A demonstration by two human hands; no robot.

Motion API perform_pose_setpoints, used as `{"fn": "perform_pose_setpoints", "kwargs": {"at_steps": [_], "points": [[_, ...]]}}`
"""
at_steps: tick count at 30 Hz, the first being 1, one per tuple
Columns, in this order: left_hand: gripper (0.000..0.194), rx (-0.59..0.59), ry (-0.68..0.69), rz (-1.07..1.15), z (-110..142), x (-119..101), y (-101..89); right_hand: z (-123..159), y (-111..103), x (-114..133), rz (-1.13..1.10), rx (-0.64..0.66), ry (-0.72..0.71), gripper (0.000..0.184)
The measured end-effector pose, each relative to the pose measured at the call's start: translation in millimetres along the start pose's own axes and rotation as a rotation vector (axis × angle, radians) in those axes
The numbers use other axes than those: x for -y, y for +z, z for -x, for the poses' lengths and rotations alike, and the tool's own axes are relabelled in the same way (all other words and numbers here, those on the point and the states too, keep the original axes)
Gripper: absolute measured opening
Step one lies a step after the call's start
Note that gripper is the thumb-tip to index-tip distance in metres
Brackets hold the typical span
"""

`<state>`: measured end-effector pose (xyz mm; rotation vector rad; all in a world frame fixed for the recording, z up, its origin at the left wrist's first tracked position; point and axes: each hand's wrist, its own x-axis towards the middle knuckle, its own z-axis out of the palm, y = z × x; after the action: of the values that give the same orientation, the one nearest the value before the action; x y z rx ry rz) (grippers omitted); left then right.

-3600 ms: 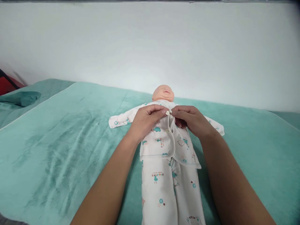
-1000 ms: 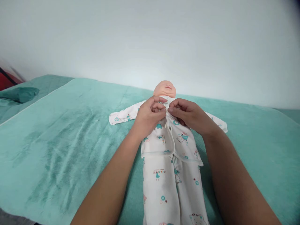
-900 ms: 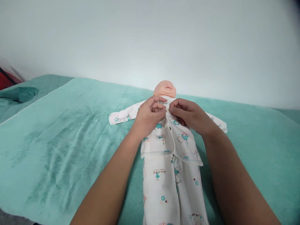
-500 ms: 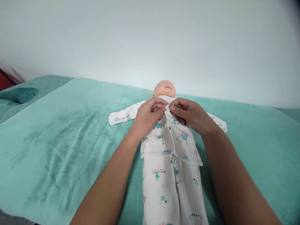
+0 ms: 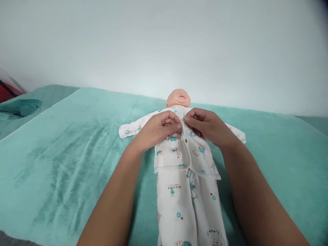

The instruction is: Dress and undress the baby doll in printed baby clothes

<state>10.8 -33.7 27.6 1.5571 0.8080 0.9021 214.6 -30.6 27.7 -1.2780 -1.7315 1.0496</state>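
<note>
We have the doll (image 5: 178,99) lying face up, its head at the far end and its legs running toward us, out past the near edge of view. It wears a white printed jacket (image 5: 172,158) over its chest and, below that, matching trousers (image 5: 176,205). Both our hands are at the doll's upper chest, just apart from each other. Our right hand (image 5: 205,124) is pinched narrow — thumb and forefinger together on the front edge of the jacket, slightly to our right of the doll's midline. Our left hand (image 5: 161,127) rests across that midline, its fingers curled and its thumb close to them over the jacket; we cannot tell whether cloth is caught between them. Over the doll's belly, we see the jacket's front edge curve down to the hem, with a small dark round spot (image 5: 186,140) beside it. One sleeve (image 5: 130,130) reaches out to our left of the doll, the other sleeve (image 5: 237,133) to our right, each partly hidden behind a hand. Under the doll and wide on either side of it spreads a teal blanket (image 5: 77,153), wrinkled on our left. Beyond the doll's head rises a pale wall (image 5: 164,44). Well off to our left of the doll — near that wall — are a darker green cloth (image 5: 20,107) and a red thing (image 5: 5,94), too cut off to name.
</note>
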Motion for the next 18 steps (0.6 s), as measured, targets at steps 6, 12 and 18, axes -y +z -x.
{"fn": "perform_pose_setpoints", "kwargs": {"at_steps": [6, 12, 18], "points": [[0.012, 0.187, -0.052, -0.281, 10, -15, -11.5, 42, -5, 33, 0.463, 0.152, 0.052, 0.028], [0.011, 0.166, -0.025, -0.344, 10, -14, -7.3, 70, 15, 45, 0.765, 0.095, 0.115, 0.021], [0.015, 0.167, -0.048, -0.337, 8, -14, -6.7, 71, 44, 42, 0.894, -0.100, 0.128, 0.013]]}}
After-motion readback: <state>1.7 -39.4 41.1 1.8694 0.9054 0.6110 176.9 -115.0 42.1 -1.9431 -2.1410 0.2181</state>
